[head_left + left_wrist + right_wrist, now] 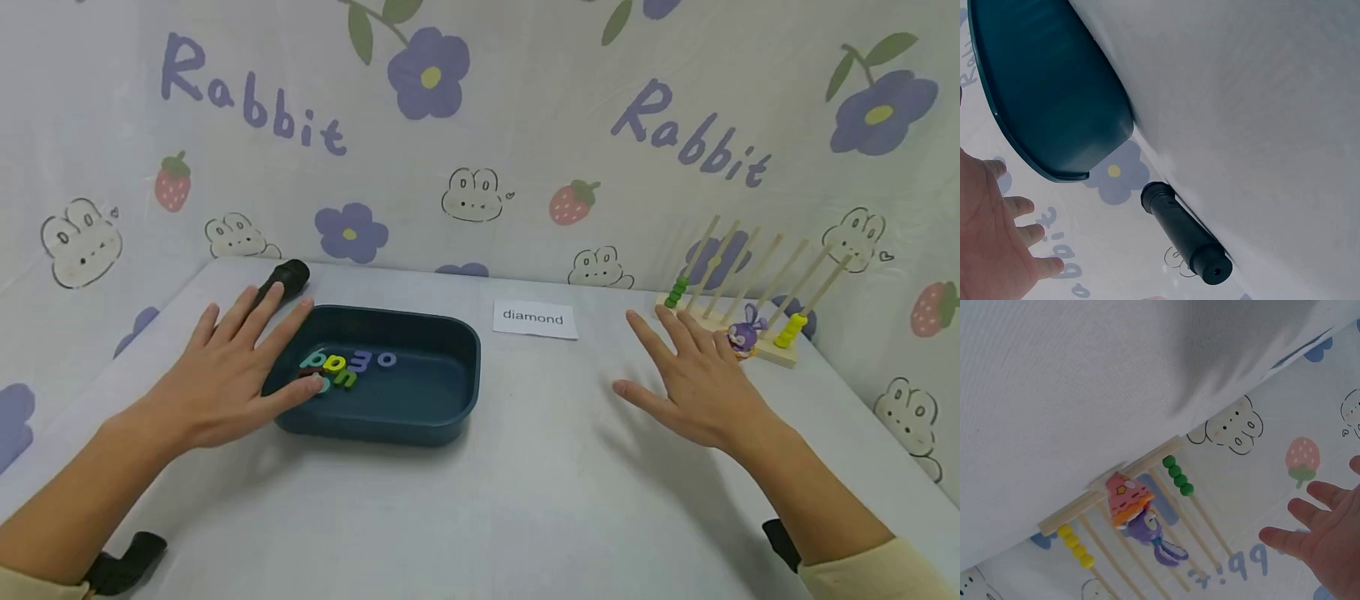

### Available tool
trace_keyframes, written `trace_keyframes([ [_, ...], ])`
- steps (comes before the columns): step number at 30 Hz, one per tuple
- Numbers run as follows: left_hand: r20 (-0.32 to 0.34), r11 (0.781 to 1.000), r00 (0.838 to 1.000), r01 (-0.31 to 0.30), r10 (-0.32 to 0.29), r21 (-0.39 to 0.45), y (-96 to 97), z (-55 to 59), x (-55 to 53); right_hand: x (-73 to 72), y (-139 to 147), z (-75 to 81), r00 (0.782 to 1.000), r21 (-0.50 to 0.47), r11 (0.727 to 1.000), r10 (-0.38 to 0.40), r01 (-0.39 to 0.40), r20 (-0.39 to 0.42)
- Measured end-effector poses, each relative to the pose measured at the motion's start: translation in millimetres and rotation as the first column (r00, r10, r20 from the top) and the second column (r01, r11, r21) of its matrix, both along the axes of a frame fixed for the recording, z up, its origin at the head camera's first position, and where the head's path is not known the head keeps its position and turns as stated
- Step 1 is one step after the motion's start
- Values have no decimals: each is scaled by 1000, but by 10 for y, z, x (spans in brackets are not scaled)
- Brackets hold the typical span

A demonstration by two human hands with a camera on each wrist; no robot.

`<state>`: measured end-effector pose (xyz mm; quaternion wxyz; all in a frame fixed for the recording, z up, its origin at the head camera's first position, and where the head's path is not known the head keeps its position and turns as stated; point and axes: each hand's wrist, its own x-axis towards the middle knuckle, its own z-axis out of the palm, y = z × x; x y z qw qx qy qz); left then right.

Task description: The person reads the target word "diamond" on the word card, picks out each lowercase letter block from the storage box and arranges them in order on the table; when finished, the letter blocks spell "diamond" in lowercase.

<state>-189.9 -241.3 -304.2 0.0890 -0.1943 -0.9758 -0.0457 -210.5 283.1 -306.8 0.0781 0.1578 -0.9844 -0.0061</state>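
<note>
My left hand (pixel 232 379), fingers spread, hovers at the left end of a dark teal tray (pixel 405 421) and overlaps its rim in the head view. Inside the tray lie several coloured letters, among them a purple m (pixel 360 361), a purple o (pixel 386 359) and a green n (pixel 346 379); my thumb hides part of the group. My right hand (pixel 701 383) is spread over the right side of the table, holding nothing. Just beyond it are a wooden bead rack (pixel 1079 509) and a purple rabbit figure (pixel 1144 525) in a pink dress.
A white card (pixel 535 320) reading "diamond" lies right of the tray. Behind my left hand is a black microphone-like cylinder (pixel 1185 231). Green beads (pixel 677 292) and yellow beads (pixel 791 331) sit on the rack's end rods. A rabbit-print cloth (pixel 517 125) hangs behind the white table (pixel 480 517).
</note>
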Motion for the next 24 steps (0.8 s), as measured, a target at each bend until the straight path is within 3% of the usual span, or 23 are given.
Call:
trace_keyframes([
  [10, 14, 1000, 1000, -4, 4, -8, 11, -3, 7, 17, 0, -66, 999, -8, 999, 31, -31, -15],
  [19, 28, 999, 1000, -13, 12, 37, -6, 11, -10, -47, -65, -18, 998, -14, 999, 48, -48, -31],
  [24, 118, 990, 993, -29, 13, 136, 2, 22, -63, -68, -129, 50, 999, -41, 998, 37, -37, 12],
])
